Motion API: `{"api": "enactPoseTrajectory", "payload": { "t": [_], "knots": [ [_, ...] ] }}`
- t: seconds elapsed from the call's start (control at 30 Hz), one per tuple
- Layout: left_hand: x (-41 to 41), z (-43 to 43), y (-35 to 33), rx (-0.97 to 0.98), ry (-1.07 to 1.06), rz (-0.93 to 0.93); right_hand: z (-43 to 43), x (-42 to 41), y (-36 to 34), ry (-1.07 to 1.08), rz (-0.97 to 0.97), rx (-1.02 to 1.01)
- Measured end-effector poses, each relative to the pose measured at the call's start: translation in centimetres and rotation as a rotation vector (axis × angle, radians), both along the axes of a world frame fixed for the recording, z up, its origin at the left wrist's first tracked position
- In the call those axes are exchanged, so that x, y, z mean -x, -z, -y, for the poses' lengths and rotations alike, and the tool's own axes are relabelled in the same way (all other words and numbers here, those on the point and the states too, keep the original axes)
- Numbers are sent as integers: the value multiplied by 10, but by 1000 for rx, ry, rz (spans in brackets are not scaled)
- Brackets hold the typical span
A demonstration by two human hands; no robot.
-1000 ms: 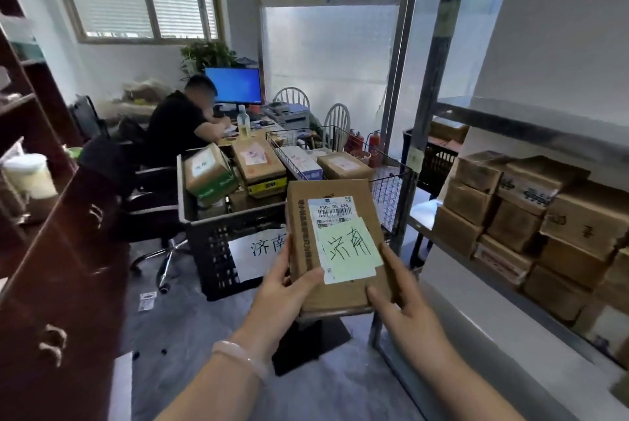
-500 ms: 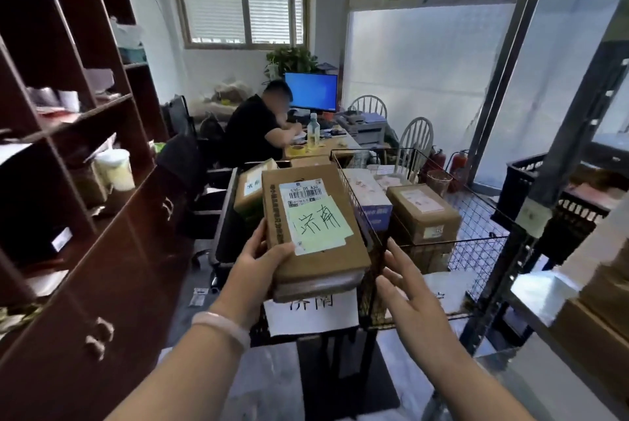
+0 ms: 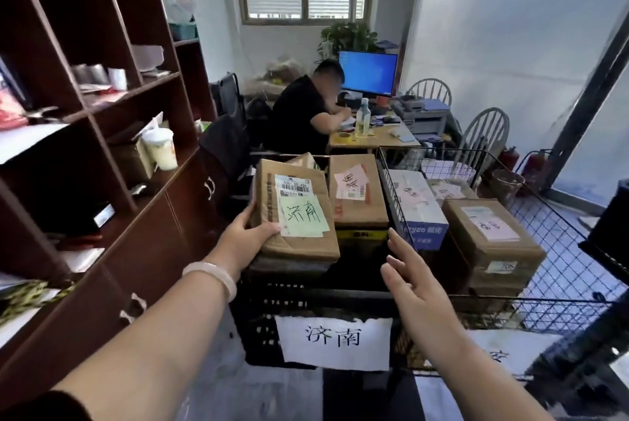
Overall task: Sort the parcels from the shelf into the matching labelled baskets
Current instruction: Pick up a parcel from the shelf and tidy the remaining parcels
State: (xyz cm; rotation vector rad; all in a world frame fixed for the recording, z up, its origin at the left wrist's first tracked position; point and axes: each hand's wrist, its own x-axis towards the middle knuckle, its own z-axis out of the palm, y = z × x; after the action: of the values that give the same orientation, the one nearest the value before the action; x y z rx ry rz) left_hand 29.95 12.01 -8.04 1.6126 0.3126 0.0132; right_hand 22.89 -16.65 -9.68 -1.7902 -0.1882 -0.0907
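Note:
My left hand (image 3: 245, 239) grips the near left corner of a brown cardboard parcel (image 3: 299, 243) with a green note reading 济南. The parcel is low over the black plastic basket (image 3: 258, 325), which carries a white paper label 济南 (image 3: 335, 340) on its front. Another brown parcel with a pink note (image 3: 357, 197) lies in that basket, right beside the held one. My right hand (image 3: 413, 288) hovers with fingers spread over the basket's front right corner, holding nothing. A wire basket (image 3: 561, 311) to the right holds a blue-and-white box (image 3: 417, 206) and a brown parcel (image 3: 493, 243).
A dark wooden bookcase with cabinets (image 3: 102, 182) stands close on the left. A person sits at a desk (image 3: 371, 143) with a monitor behind the baskets. Two chairs and fire extinguishers (image 3: 531, 165) stand at the back right. A dark metal shelf post (image 3: 578, 352) rises at the right edge.
My right hand let go of the parcel and opened. My left hand carried the parcel forward and down to the 济南 basket. The view swung left, away from the parcel shelf.

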Motion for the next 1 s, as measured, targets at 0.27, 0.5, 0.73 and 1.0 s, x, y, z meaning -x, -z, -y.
{"api": "enactPoseTrajectory", "payload": {
  "t": [0.27,0.5,0.73,1.0],
  "knots": [
    [-19,-3,24,-12,91,-210,-21,-33,-7,18,-9,48],
    [-36,-6,27,64,204,-419,-30,-47,-2,36,-24,75],
    [-50,-12,45,-358,314,-383,-32,-57,3,40,-44,105],
    [-63,-5,46,-746,526,-318,-39,-65,13,38,-64,160]
  ]
}}
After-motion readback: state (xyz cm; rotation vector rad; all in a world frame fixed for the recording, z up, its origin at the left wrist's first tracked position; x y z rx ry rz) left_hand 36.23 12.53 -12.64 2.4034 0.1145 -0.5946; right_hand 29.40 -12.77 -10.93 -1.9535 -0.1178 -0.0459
